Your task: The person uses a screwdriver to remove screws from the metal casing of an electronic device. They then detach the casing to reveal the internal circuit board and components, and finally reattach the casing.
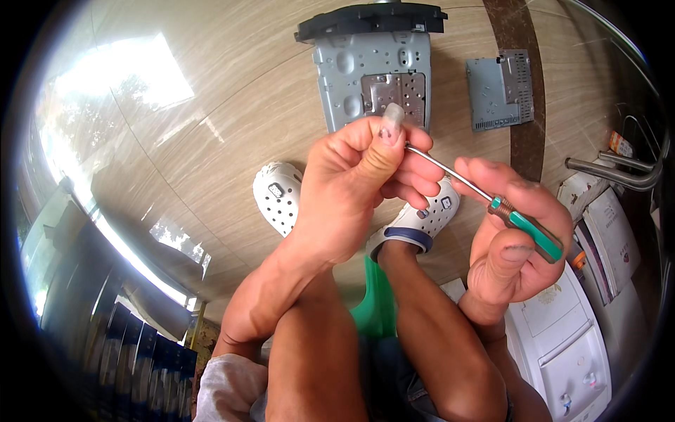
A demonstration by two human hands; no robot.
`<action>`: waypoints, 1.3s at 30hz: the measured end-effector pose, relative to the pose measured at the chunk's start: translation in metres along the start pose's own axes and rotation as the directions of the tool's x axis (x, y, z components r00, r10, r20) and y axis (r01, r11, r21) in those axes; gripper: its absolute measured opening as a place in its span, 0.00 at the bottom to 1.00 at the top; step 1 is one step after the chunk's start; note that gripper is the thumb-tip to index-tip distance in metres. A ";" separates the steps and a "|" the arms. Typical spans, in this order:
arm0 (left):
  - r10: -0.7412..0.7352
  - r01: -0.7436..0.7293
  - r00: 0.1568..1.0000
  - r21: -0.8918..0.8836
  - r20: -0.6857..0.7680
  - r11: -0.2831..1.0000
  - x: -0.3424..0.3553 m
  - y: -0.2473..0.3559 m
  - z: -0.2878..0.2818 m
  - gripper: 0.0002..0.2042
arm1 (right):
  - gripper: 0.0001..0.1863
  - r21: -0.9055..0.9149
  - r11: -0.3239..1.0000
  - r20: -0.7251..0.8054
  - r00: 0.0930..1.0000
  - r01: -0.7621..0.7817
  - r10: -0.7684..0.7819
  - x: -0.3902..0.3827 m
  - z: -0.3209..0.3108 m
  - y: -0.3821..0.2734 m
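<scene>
A: Which step is in hand?

B: It centres on the screwdriver (527,228), right of the frame's middle, raised between the person's hands. The step looks like readying the tool or checking its tip, as far as one can judge.

A: How do the hands stand?

B: Apart, bridged by the tool. The right hand (500,271) loosely holds the handle, fingers behind it, thumb alongside. The left hand (344,179) has thumb and fingers drawn together at the tip end; whether they clamp it cannot be told.

A: What would the next move call for?

B: Probably a surer right-hand grip, and left fingers clear of the tip if it is to turn anything.

A: How does the tool look?

B: Slim and straight, with a bright shaft, a green handle and a brownish ribbed band between. It slants down toward the right. The tip is too small to judge.

A: And around it?

B: A grey metal unit (334,88) with a black front sits at top centre, partly behind the left hand. A slotted panel (485,91) lies on the floor (211,105), upper right.
</scene>
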State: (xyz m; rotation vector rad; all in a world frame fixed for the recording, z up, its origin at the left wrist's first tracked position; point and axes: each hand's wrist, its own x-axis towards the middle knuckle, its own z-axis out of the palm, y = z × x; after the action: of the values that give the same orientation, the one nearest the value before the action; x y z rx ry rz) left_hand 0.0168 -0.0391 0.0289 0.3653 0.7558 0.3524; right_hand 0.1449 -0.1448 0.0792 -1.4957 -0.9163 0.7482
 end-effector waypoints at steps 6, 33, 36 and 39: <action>-0.058 0.067 0.996 -0.146 0.064 0.987 0.000 -0.011 -0.003 0.15 | 0.22 0.049 0.999 -0.055 0.998 0.004 -0.001 -0.005 0.008 0.018; -0.056 0.058 0.998 -0.092 0.026 0.994 -0.003 -0.020 0.000 0.16 | 0.23 0.123 0.973 -0.047 0.979 -0.194 0.201 -0.012 0.010 0.013; -0.023 0.025 0.999 -0.054 0.043 0.998 -0.003 -0.022 -0.003 0.15 | 0.23 0.090 0.969 -0.046 0.971 -0.230 0.235 -0.013 0.008 0.010; 0.048 -0.048 0.998 0.008 0.040 0.999 -0.001 -0.025 -0.002 0.15 | 0.23 0.077 0.967 -0.061 0.967 -0.244 0.249 -0.014 0.008 0.012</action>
State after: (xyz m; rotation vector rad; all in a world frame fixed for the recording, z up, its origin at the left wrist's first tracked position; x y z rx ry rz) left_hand 0.0185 -0.0612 0.0170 0.3984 0.7105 0.3858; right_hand 0.1327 -0.1532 0.0658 -1.5815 -0.6511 0.8918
